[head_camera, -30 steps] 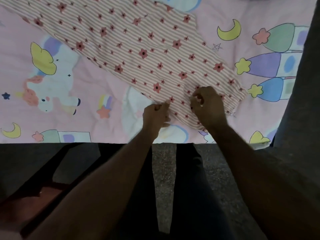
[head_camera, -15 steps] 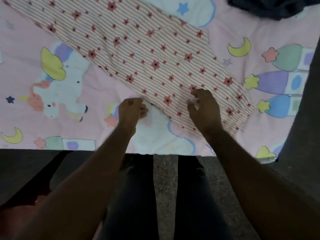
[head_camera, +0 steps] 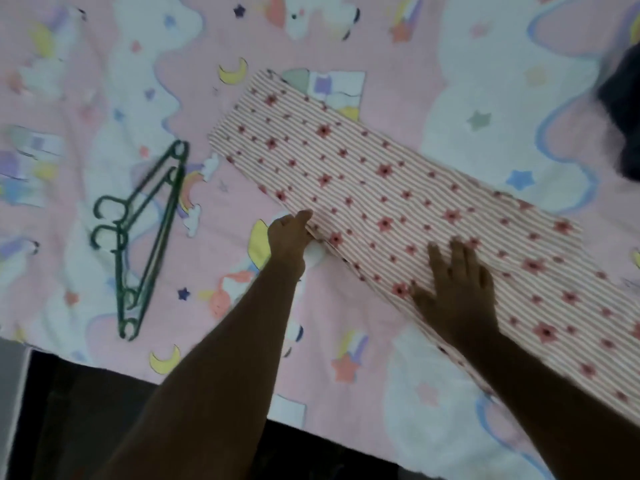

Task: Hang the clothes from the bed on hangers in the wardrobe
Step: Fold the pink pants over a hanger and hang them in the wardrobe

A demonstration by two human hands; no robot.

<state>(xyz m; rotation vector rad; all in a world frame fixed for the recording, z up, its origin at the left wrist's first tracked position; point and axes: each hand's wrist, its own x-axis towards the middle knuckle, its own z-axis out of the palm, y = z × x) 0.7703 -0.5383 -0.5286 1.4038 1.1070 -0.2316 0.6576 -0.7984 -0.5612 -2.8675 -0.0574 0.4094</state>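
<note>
Two green hangers (head_camera: pixel 119 265) lie together at centre left on the bed (head_camera: pixel 398 46), well apart from the clothing. A dark garment (head_camera: pixel 623 109) sits at the upper right edge. The striped, flowered garment (head_camera: pixel 381 188) lies flat in a long band from upper centre to lower right. Left hand (head_camera: pixel 289 237): arm extended, grip pinching the band's lower-left edge. Right hand (head_camera: pixel 457 292): palm down on the fabric, fingers spread.

Garment (head_camera: pixel 398 188): striped, red-flowered, folded long, lying flat; our left hand (head_camera: pixel 289 233) pinches its edge.
Hangers (head_camera: pixel 157 242): two green, stacked, left of that grip.
</note>
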